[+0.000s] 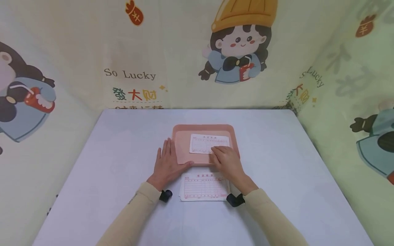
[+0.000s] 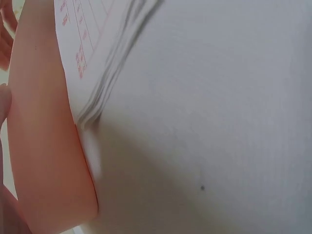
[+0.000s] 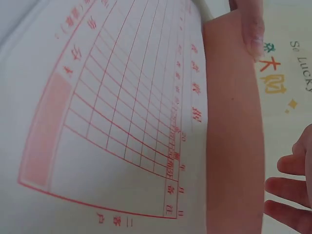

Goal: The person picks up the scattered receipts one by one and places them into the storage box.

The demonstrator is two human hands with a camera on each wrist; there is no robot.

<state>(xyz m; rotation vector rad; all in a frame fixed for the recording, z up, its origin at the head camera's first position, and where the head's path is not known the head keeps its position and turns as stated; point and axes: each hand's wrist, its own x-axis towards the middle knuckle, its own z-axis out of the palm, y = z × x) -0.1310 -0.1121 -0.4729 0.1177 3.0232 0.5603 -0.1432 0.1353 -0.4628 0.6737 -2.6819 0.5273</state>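
Note:
A pink tray (image 1: 182, 147) lies on the table with a white receipt pad (image 1: 201, 143) printed in red inside it. My left hand (image 1: 167, 165) rests along the tray's left side with straight fingers, its thumb (image 3: 252, 34) on the front rim. Reaching over the tray's front right part, my right hand (image 1: 226, 160) has curled fingers at the pad's lower right edge and seems to pinch it; the pad's corner is hidden under the hand. Closer to me, outside the tray, lies a stack of similar receipt pads (image 1: 203, 188), its printed form (image 3: 122, 107) large in the right wrist view.
A white table (image 1: 129, 147) extends around the tray on every side. Behind it and at both sides hangs a cream cloth (image 1: 181, 54) with cartoon figures and lettering. Black wrist straps (image 1: 166, 195) sit at both cuffs.

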